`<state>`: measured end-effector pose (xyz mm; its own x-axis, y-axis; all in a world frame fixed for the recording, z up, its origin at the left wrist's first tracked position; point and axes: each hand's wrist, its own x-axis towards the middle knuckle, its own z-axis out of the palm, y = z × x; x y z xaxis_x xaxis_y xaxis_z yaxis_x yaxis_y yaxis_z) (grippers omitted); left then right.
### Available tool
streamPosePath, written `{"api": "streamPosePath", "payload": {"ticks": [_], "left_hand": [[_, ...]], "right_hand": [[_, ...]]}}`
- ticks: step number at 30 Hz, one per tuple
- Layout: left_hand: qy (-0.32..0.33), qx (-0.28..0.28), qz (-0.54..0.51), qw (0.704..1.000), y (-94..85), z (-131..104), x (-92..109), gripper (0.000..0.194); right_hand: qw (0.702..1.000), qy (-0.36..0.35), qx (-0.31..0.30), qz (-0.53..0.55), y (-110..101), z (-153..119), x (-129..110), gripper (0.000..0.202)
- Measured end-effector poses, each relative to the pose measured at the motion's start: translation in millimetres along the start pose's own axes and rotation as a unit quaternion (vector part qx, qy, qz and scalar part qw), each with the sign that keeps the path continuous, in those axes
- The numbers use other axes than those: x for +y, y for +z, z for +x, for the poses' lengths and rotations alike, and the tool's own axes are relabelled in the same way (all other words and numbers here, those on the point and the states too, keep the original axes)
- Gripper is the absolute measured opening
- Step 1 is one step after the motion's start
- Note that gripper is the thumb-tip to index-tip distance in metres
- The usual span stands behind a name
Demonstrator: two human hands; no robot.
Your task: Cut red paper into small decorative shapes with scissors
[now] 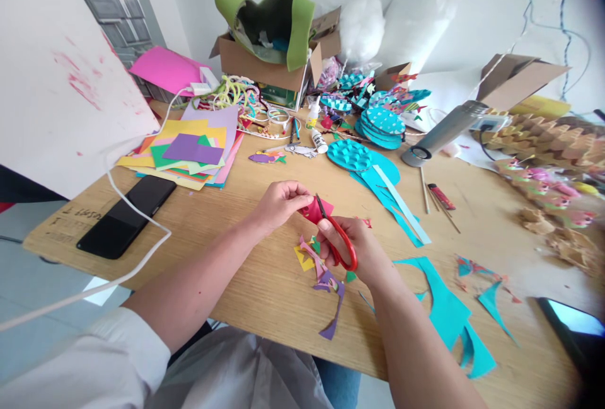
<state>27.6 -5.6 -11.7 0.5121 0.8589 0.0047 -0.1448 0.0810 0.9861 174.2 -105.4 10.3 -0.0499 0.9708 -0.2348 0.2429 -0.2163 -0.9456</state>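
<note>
The left hand (283, 206) pinches a small piece of red paper (312, 212) between thumb and fingers, and the right hand (352, 240), just beside it, is closed around the red handles of a pair of scissors (341, 232). The dark blades lie at the paper, between the two hands; whether they are parted is too small to tell.

Crowding the bench (227, 283) below and in front of the right hand are a yellow scrap (305, 262), a pink scrap (316, 256) and a purple scrap (338, 308). Large turquoise offcuts (447, 308) spread to the right of that hand, partly behind its forearm, with a second phone (574, 327) farther right.

Beyond the left hand lie a purple fish cut-out (265, 157) and a white glue bottle (319, 142). Beyond the right hand are a bumpy turquoise disc (350, 155) and a pale strip (401, 203), then a silver flask (447, 130) and a lighter (442, 196) farther right.

Well to the left of the left hand sit a stack of coloured paper (189, 147) and a black phone (127, 217), with a white cable (70, 300) crossing the phone. A cardboard box (255, 62) stands far behind both hands.
</note>
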Motion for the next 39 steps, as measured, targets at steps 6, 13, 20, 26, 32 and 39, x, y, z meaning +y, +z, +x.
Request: {"api": "streamPosePath", "payload": {"ticks": [6, 13, 20, 26, 32, 39], "left_hand": [[0.006, 0.013, -0.005, 1.000, 0.4, 1.3, -0.2, 0.018], [-0.015, 0.003, -0.018, 1.000, 4.7, -2.4, 4.3, 0.017], [-0.014, 0.080, 0.000, 0.997, -3.9, 4.3, 4.0, 0.018], [0.074, 0.140, 0.355, 0.921, -35.3, 17.5, -3.2, 0.010], [0.044, 0.094, 0.530, 0.841, -45.4, 21.3, -9.2, 0.007], [0.048, 0.073, 0.579, 0.810, -49.4, 20.0, -12.0, 0.012]], "right_hand": [[0.987, -0.058, 0.147, 0.018, -1.4, 0.2, -7.4, 0.047], [0.963, -0.099, 0.240, 0.077, -5.0, 13.7, 2.2, 0.043], [0.954, -0.102, 0.262, 0.109, -4.7, 14.8, 5.7, 0.035], [0.930, -0.102, 0.336, 0.106, -8.6, 12.7, -0.3, 0.031], [0.928, -0.089, 0.350, 0.089, -11.3, 13.9, 1.9, 0.029], [0.930, -0.107, 0.339, 0.092, -13.1, 15.4, 4.4, 0.027]]}}
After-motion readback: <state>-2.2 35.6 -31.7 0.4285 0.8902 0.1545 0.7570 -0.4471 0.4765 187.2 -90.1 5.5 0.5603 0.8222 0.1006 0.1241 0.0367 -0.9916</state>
